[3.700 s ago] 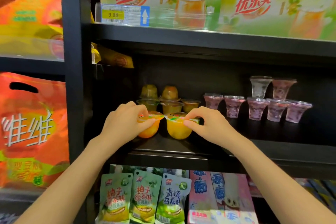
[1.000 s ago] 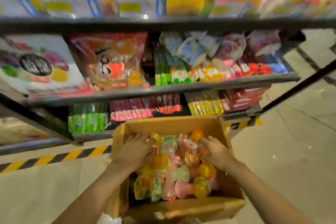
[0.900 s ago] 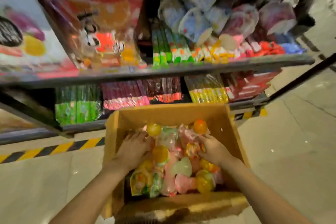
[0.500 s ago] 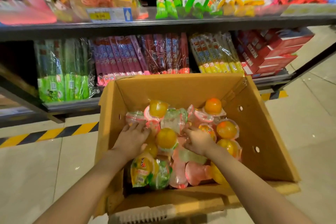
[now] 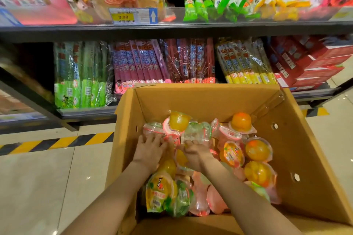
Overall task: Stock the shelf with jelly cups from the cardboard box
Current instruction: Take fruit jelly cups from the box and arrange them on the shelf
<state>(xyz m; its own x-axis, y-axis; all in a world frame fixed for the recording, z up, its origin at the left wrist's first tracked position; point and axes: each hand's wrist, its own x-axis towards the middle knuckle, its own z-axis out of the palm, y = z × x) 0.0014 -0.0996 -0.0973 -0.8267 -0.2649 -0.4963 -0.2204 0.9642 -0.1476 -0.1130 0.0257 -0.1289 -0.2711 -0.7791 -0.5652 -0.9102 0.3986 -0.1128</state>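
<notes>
An open cardboard box (image 5: pixel 193 101) stands on the floor below me, holding several jelly cups in yellow, orange, pink and green. A yellow cup (image 5: pixel 178 120) and an orange cup (image 5: pixel 241 121) lie bottom up at the far end. Both my hands are inside the box. My left hand (image 5: pixel 150 151) rests with its fingers stretched over a clear cup with a pink rim (image 5: pixel 152 129). My right hand (image 5: pixel 194 153) curls its fingers round the near edge of a clear green-rimmed cup (image 5: pixel 197 131). The shelf with jelly cups is out of view.
Right behind the box is a low shelf (image 5: pixel 86 112) with green, pink, red and yellow stick packs. Above it, a shelf (image 5: pixel 172 28) with snack bags carries a 9.90 price tag (image 5: pixel 133 16). Yellow-black tape (image 5: pixel 57 142) crosses the tiled floor at the left.
I went from setting two cups on the shelf to looking down into the box. In the last second both hands slid toward the box's far end, onto the clear cups.
</notes>
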